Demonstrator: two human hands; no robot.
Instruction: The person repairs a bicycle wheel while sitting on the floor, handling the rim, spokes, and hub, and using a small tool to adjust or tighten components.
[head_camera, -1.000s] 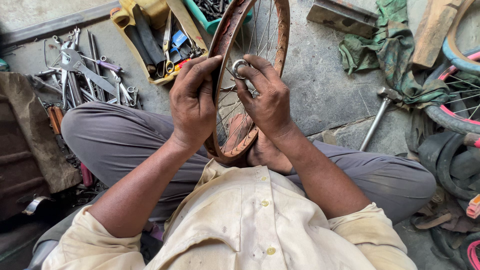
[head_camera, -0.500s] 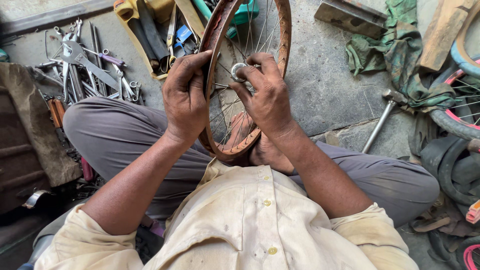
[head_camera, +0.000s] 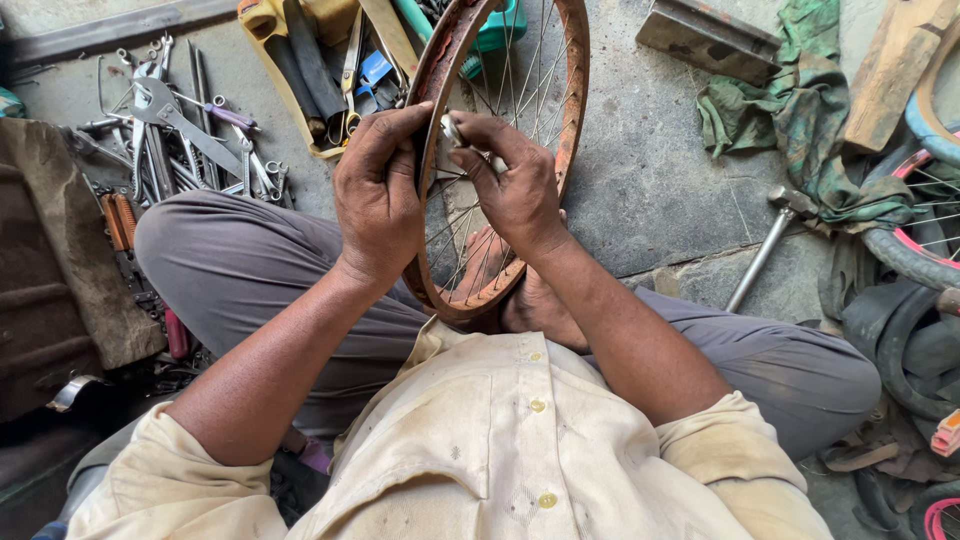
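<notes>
A rusty bicycle wheel rim with thin metal spokes stands upright between my knees, its lower edge near my bare feet. My left hand grips the rim's left side, thumb and fingers wrapped over the edge. My right hand reaches inside the rim and pinches a small silver spoke tool against the rim, close to my left fingertips.
Spanners and pliers lie scattered on the concrete at upper left beside a yellow tool tray. A hammer, green rags, a wooden block and other wheels and tyres crowd the right side.
The view has shifted slightly. Both hands stay on the rim; my right hand has worked the small tool a little along the rim's edge, and the rim appears turned slightly.
</notes>
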